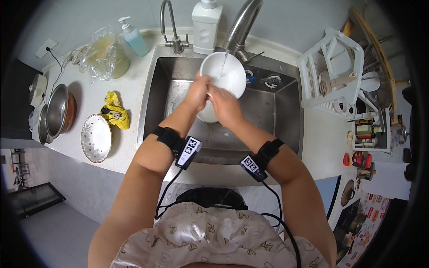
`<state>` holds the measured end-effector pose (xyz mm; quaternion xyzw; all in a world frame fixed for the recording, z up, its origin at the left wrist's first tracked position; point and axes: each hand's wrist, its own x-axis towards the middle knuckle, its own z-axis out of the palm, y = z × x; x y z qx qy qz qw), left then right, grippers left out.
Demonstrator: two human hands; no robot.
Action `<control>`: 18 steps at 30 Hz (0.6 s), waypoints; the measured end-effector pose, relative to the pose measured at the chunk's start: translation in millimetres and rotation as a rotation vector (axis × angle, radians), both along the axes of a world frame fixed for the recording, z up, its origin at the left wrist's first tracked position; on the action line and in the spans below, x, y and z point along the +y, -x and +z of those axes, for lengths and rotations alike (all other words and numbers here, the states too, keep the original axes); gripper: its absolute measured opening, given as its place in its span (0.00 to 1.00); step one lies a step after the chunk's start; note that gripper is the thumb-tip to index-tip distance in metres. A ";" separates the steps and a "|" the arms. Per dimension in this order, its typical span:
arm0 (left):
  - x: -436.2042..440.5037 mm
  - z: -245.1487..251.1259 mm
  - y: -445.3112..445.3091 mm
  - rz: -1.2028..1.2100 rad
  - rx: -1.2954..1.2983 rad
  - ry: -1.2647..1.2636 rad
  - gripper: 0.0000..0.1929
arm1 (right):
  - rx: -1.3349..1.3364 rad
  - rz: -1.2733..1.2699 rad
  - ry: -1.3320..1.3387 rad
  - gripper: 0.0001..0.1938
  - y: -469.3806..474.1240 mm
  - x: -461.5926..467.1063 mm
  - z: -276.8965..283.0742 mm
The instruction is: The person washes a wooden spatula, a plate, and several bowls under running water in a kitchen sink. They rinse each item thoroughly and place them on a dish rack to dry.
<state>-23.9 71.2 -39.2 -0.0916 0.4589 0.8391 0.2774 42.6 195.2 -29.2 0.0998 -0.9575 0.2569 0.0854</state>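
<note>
Over a stainless steel sink point(254, 134), a white bowl point(231, 73) is tilted under a stream of water from the curved metal faucet point(243, 25). My left hand point(197, 92) grips the bowl's rim at its lower left. Against its lower side lies my right hand point(225, 105), with the fingers partly inside the bowl; whether it grips the bowl cannot be told. Another white dish point(207, 114) is beneath my hands in the sink, partly hidden by them.
Left counter: a patterned bowl point(96, 138), yellow cloth point(117, 110), metal basin point(57, 110), bagged container point(107, 57) and soap bottle point(135, 38). Behind the sink stand a white jug point(206, 28) and small tap point(176, 43). Right: a white dish rack point(330, 67).
</note>
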 end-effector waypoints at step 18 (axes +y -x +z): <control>7.4 0.6 -4.7 0.045 -0.114 -0.058 0.16 | 0.060 0.067 -0.116 0.10 -0.3 1.2 8.1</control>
